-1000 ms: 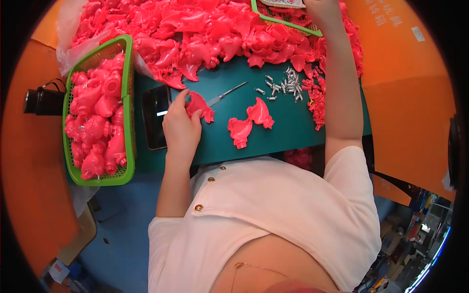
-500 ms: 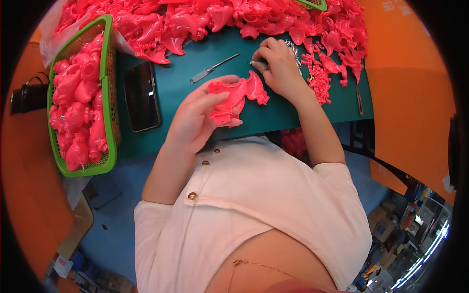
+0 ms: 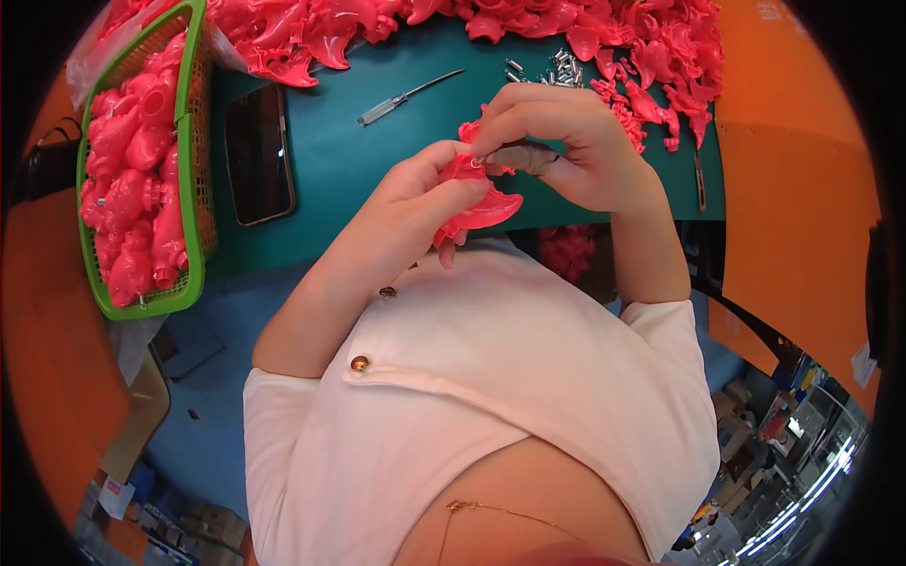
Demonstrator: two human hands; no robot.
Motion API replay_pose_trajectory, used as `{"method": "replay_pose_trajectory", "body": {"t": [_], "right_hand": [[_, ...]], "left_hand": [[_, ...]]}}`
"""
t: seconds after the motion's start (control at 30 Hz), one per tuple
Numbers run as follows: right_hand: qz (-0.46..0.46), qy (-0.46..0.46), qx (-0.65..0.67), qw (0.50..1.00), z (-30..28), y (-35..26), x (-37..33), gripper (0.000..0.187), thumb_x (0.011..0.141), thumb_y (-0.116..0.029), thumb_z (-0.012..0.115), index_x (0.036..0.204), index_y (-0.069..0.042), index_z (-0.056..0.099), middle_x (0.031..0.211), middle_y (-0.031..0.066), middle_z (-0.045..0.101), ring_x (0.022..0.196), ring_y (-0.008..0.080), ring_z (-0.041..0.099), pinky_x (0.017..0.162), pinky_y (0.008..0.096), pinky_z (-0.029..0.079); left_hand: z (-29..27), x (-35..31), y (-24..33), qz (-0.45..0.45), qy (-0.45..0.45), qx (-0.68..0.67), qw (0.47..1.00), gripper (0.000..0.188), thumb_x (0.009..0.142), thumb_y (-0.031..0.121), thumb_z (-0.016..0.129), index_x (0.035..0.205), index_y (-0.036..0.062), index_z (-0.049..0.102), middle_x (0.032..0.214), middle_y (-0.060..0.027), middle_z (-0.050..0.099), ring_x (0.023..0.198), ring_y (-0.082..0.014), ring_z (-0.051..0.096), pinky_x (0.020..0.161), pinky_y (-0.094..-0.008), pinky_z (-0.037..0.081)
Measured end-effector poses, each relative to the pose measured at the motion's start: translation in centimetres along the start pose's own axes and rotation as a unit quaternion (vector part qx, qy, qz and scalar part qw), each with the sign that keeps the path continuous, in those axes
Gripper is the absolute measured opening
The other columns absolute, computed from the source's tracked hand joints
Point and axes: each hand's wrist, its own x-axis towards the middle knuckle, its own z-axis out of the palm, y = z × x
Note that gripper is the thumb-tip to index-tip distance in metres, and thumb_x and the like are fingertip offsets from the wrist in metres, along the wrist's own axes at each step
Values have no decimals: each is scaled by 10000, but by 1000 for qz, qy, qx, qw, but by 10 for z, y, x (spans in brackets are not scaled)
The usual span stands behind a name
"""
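My left hand (image 3: 401,203) holds a curved, glossy pink plastic shell piece (image 3: 489,209) near the table's front edge, thumb across its face. Against the upper end of that piece, my right hand (image 3: 585,141) is closed in a pinch, with a grey wrap around one digit. A tiny silvery part (image 3: 476,162) shows at its fingertips; most of it is hidden, so its exact kind is unclear. Another pink piece (image 3: 469,130) peeks out behind the hands. Beyond my right hand lies a small heap of short silver metal pieces (image 3: 564,71).
A green basket (image 3: 196,203) of assembled-looking pink figures stands at the left, beside a dark phone (image 3: 260,156). A screwdriver (image 3: 401,101) lies on the green tabletop (image 3: 330,123). Pink plastic parts (image 3: 321,28) pile along the back and right. A thin tool (image 3: 699,179) lies at the right edge.
My right hand has come from the metal pieces leftward and nearer to meet my left hand. The pink shell piece is now turned differently, with the tiny silvery part at its upper end.
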Motion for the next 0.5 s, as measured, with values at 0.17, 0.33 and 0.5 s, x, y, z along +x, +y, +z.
{"method": "replay_pose_trajectory", "body": {"t": [0.17,0.33,0.5], "right_hand": [[3,-22,57,998,-1,4,0,156,726,63,647,870,3,638,806,88,601,694,184,594,607,272,485],[-1,-34,75,997,-1,11,0,141,744,64,636,876,13,634,826,90,592,703,171,583,620,256,482],[194,89,377,901,22,12,-16,123,819,-54,646,922,12,647,950,93,595,795,142,581,664,247,473]], "left_hand": [[1,-1,3,14,-20,-8,1000,295,910,176,478,1130,-17,518,863,-49,553,583,-74,510,419,-220,424],[1,0,4,26,-11,6,1000,268,923,161,438,1101,-16,530,793,-46,555,558,-71,503,412,-220,409],[0,3,-7,33,12,42,999,234,929,148,412,1057,-3,537,667,-24,528,487,-67,473,408,-215,377]]}}
